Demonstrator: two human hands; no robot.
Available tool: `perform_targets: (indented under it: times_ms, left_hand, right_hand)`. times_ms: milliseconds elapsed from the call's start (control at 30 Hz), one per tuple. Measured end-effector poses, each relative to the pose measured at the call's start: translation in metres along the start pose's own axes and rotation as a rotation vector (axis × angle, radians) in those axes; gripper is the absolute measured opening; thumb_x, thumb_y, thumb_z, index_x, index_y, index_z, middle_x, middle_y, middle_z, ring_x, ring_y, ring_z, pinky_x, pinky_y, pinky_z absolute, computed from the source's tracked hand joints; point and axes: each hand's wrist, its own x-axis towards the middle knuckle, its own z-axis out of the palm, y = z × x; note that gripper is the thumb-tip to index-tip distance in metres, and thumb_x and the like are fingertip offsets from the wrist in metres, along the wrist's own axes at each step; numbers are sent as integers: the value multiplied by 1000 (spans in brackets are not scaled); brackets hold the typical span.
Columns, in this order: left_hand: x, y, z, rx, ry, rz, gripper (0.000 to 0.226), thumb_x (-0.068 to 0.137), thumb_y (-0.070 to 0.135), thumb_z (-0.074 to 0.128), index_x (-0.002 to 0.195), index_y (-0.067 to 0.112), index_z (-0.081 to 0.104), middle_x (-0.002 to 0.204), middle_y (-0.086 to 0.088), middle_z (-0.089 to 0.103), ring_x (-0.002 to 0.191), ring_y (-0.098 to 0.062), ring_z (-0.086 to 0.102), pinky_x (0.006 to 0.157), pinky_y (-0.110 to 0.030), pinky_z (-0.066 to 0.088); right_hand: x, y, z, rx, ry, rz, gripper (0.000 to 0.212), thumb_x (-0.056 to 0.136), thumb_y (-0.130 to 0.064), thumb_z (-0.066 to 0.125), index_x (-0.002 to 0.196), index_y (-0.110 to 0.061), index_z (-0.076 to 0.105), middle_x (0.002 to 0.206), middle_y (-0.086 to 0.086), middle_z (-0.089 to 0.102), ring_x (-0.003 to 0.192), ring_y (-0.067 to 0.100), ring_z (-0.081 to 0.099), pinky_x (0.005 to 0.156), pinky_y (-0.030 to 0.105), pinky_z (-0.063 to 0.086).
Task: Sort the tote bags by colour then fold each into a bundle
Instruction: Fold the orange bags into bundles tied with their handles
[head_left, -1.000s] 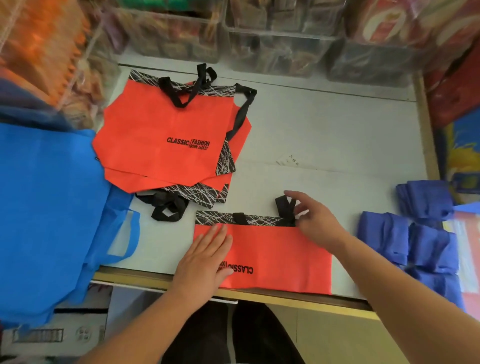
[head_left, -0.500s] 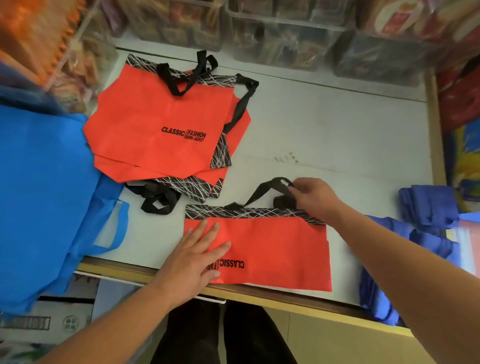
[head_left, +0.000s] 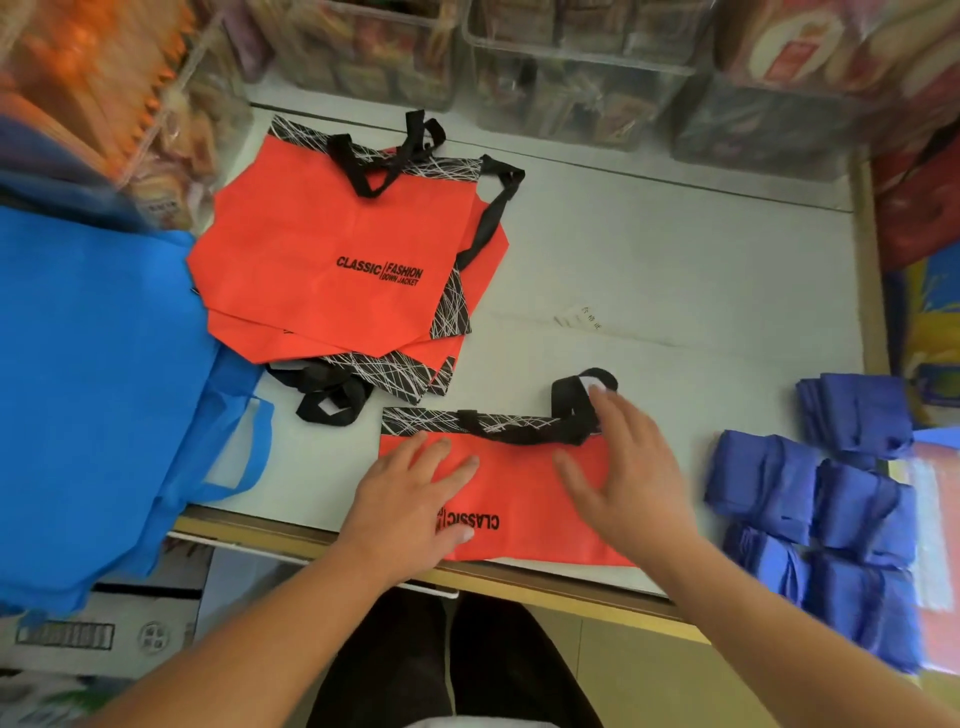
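Note:
An orange-red tote bag (head_left: 524, 499), folded lengthwise, lies at the table's front edge with its black patterned band on the far side. My left hand (head_left: 415, 504) presses flat on the bag's left part. My right hand (head_left: 628, 473) lies spread over its right part, fingertips at the black handle (head_left: 571, 395), which is laid down along the band. A stack of unfolded orange-red totes (head_left: 332, 260) sits at the back left. Light blue totes (head_left: 88, 395) hang over the left edge. Several dark blue folded bundles (head_left: 831, 499) lie at the right.
Clear plastic bins (head_left: 571, 67) of packaged goods line the back of the white table (head_left: 675, 270). A wooden rim (head_left: 550, 582) runs along the front edge. A cardboard box (head_left: 104, 623) stands below left. Colourful packages (head_left: 924, 218) stand at the right.
My right hand has let go of the lifted black handle and moved down flat onto the bag; the handle now lies along the band. My left hand stayed pressing the bag.

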Motion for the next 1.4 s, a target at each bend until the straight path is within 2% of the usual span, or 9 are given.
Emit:
perform_targets:
  times_ms: [100, 367, 600, 733, 833, 1000, 1100, 1200, 1400]
  left_hand:
    - [4, -17, -8, -86, 48, -23, 81, 82, 66, 66, 152, 29, 46, 155, 5, 43, 142, -19, 38, 98, -46, 55]
    - [19, -42, -13, -243, 161, -110, 65, 80, 53, 78, 137, 27, 61, 142, 12, 51, 134, -16, 39, 109, -41, 42]
    - [25, -33, -6, -15, 364, 18, 33, 93, 31, 68, 122, 15, 68, 117, -1, 65, 108, -28, 60, 91, -43, 47]
    - [10, -11, 1, 8, 357, 135, 40, 100, 41, 50, 121, 14, 70, 134, -7, 63, 123, -32, 58, 105, -48, 41]
    - [1, 1, 14, 20, 136, 71, 69, 104, 62, 33, 151, 15, 48, 165, -9, 34, 156, -29, 22, 123, -54, 22]
    - [-4, -2, 30, 91, 46, 47, 78, 104, 68, 23, 165, 21, 14, 173, -2, 0, 159, -23, -8, 127, -53, 14]
    - [1, -2, 32, 77, 51, 71, 77, 104, 67, 25, 165, 23, 7, 173, 1, -4, 159, -21, -11, 127, -51, 10]
    - [19, 3, 31, 98, 91, 142, 76, 104, 64, 28, 164, 19, 15, 173, -3, 3, 159, -24, -6, 127, -51, 10]
    - [57, 27, 15, 343, 287, 274, 65, 94, 55, 57, 133, 2, 63, 156, -17, 46, 152, -36, 30, 124, -62, 18]
  right_hand:
    - [-17, 28, 26, 20, -129, 259, 72, 93, -41, 69, 151, -8, 42, 158, 9, 40, 144, 29, 39, 117, 38, 32]
    - [4, 65, 33, 12, 108, 116, 2, 90, -11, 73, 92, -12, 73, 119, 4, 61, 107, 29, 53, 92, 27, 35]
    - [21, 78, 51, -89, 251, 68, 14, 90, -24, 58, 83, -13, 62, 93, 7, 55, 80, 32, 47, 71, 41, 41]
    - [21, 81, 53, -76, 276, 32, 13, 91, -26, 59, 87, -13, 58, 95, 7, 55, 81, 31, 47, 73, 42, 39]
    - [19, 80, 52, -47, 266, 37, 13, 90, -25, 60, 94, -13, 60, 98, 6, 56, 84, 32, 49, 75, 41, 39]
    - [8, 69, 52, -111, 293, 41, 28, 96, -26, 49, 112, -15, 70, 106, 9, 60, 93, 38, 53, 79, 46, 45]
    - [-9, 57, 57, -221, 237, 41, 45, 99, -31, 46, 131, -5, 63, 133, 18, 58, 123, 46, 52, 106, 53, 40]
    - [-25, 52, 64, -357, 53, 43, 78, 98, -54, 44, 156, -4, 34, 165, 18, 28, 153, 41, 21, 127, 50, 10]
    - [-19, 59, 68, -471, -21, 90, 92, 95, -71, 35, 161, -8, 22, 170, 16, 11, 156, 40, 5, 126, 56, 9]
